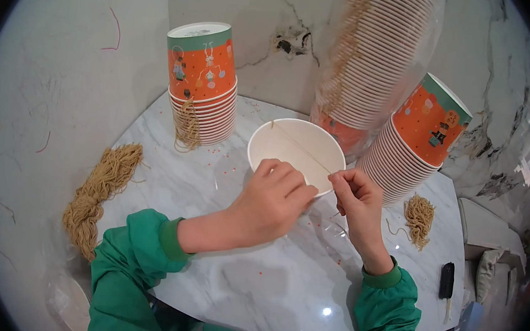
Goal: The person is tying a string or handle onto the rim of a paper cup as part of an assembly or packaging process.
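A white paper bowl, its mouth toward me, stands in the middle of the marble table. My left hand is closed over its near rim, fingers curled at the edge. A thin tan string crosses the bowl's mouth from the far left rim to my right hand. Thumb and forefinger of that hand pinch the string at the bowl's right side. What the left fingertips press against inside the bowl is partly hidden.
Inverted stacks of orange and green paper bowls stand at the back left and right. A tall plastic-wrapped stack leans between them. Tan string bundles lie left and right. A black-handled tool lies near the right edge.
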{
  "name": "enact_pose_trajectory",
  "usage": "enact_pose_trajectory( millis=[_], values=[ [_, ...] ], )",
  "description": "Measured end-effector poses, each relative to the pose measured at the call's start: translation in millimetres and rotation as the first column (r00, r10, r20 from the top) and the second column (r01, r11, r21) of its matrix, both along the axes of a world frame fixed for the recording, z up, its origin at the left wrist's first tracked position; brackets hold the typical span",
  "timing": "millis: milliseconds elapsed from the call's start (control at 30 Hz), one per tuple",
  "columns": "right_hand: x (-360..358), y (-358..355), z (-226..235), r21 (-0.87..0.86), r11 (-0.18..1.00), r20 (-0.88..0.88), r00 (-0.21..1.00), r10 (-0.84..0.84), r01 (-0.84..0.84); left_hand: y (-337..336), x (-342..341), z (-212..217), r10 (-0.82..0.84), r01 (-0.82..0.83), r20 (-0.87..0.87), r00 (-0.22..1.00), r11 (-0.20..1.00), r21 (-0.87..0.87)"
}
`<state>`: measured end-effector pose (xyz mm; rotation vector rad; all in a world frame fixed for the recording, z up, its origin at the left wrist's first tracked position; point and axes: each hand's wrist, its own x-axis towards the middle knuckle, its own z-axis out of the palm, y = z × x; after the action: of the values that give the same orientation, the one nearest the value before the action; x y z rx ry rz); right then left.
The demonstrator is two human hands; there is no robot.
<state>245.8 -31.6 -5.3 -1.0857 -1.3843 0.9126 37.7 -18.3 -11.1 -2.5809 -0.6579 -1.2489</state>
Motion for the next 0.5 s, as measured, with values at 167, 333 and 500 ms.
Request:
enact_pose_trajectory(
  millis=[167, 333, 500],
  values=[
    [-5, -1, 1, -0.050, 0.999, -0.115, 0.993, 0.003, -0.009, 17, -17, 11, -0.033, 0.044, 0.063, 0.997, 0.983, -0.179],
    [-13, -2, -10, 0.065, 0.997, -0.112, 0.993, -0.027, 0.034, 29, -23, 9, -0.014, 0.028, 0.069, 0.998, 0.979, -0.201],
    [-20, -5, -24, 0.073, 0.997, -0.111, 0.993, -0.025, 0.033, 37, -27, 7, 0.044, -0.038, 0.042, 0.998, 0.990, -0.134]
  ],
)
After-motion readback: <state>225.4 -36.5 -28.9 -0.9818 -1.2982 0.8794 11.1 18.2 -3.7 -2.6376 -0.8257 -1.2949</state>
